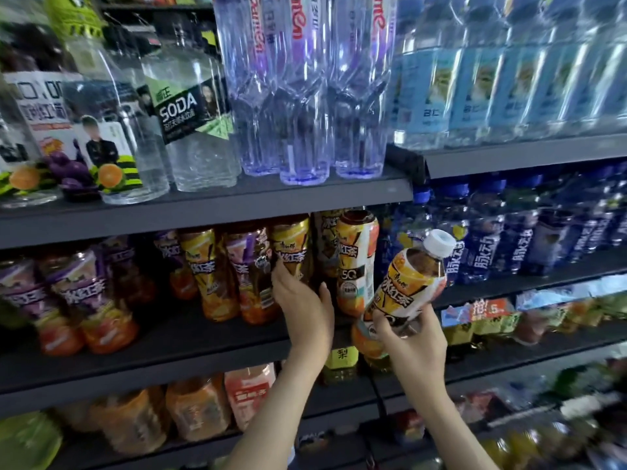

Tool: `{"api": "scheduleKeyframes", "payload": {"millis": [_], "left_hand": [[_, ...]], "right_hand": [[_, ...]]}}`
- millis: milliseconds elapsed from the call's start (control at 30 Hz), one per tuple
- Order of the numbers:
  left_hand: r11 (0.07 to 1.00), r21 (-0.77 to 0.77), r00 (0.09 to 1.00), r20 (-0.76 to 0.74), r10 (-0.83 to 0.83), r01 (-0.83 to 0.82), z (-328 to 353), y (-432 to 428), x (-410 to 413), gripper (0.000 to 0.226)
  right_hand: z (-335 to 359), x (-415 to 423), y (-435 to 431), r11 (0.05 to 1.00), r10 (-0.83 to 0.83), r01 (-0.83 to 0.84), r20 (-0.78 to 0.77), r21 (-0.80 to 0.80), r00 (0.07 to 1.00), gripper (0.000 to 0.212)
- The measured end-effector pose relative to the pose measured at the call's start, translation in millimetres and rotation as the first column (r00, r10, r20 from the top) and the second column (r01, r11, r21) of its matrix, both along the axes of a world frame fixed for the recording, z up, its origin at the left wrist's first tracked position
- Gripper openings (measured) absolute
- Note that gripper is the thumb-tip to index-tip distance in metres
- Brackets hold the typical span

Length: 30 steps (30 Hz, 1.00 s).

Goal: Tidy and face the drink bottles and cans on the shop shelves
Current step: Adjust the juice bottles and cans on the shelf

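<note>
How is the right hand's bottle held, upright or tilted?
Tilted: the bottle leans right, cap beyond the right hand gripping its base.

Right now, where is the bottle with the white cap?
In the head view the white-capped bottle is right of centre, tilted in the right hand, just left of the blue bottles.

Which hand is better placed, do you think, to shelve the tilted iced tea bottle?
Right: the right hand grips the tilted iced tea bottle low down; the left hand holds a shelved yellow-label bottle.

Left hand [302, 295] reaches forward, fingers curled; right hand [412, 347] is raised, gripping.
</note>
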<state>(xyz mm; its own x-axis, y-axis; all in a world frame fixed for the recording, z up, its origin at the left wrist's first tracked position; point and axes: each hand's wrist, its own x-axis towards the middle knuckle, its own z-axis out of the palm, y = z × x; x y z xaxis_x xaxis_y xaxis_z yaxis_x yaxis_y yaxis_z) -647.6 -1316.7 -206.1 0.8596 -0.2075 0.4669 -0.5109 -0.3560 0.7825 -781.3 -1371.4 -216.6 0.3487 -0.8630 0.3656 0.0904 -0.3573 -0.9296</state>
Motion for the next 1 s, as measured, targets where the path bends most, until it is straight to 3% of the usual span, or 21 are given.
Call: {"api": "scheduleKeyframes", "payload": {"millis": [67, 167, 300, 433, 733, 1000], "left_hand": [[0.999, -0.045, 0.996, -0.092, -0.01, 0.005, -2.4, -8.1, -0.9, 0.088], [0.996, -0.039, 0.99, -0.118, 0.075, -0.08, -2.0, -16.5, 4.5, 0.084], [0.994, -0.088, 0.991, -0.119, 0.058, -0.069, 1.0, -17.0, 12.5, 0.054], [1.0, 0.01, 1.0, -0.005, 0.026, -0.026, -5.2, -7.5, 4.3, 0.06], [0.982, -0.137, 0.961, 0.262, -0.089, 0.129, -19.9, 56.3, -19.2, 0.058], [0.987, -0.152, 0.955, 0.297, -0.012, 0.059, -7.4, 111.7, -2.3, 0.052]], "right_hand": [[0.5, 1.1, 0.0, 1.0, 0.003, -0.004, -0.014, -0.013, 1.0, 0.03], [1.1, 1.4, 0.6, 0.999, 0.021, -0.021, -0.008, -0.035, 1.0, 0.032], [-0.4, 2.5, 2.2, 0.998, 0.035, -0.034, 0.015, -0.052, 0.999, 0.031], [-2.4, 7.8, 5.5, 0.998, 0.05, -0.049, 0.044, -0.04, 0.998, 0.03], [1.3, 25.2, 21.7, 0.993, 0.1, -0.091, 0.13, -0.08, 0.986, 0.03], [7.4, 79.4, 38.6, 0.973, 0.175, -0.184, -0.078, -0.138, 0.982, 0.043]]}}
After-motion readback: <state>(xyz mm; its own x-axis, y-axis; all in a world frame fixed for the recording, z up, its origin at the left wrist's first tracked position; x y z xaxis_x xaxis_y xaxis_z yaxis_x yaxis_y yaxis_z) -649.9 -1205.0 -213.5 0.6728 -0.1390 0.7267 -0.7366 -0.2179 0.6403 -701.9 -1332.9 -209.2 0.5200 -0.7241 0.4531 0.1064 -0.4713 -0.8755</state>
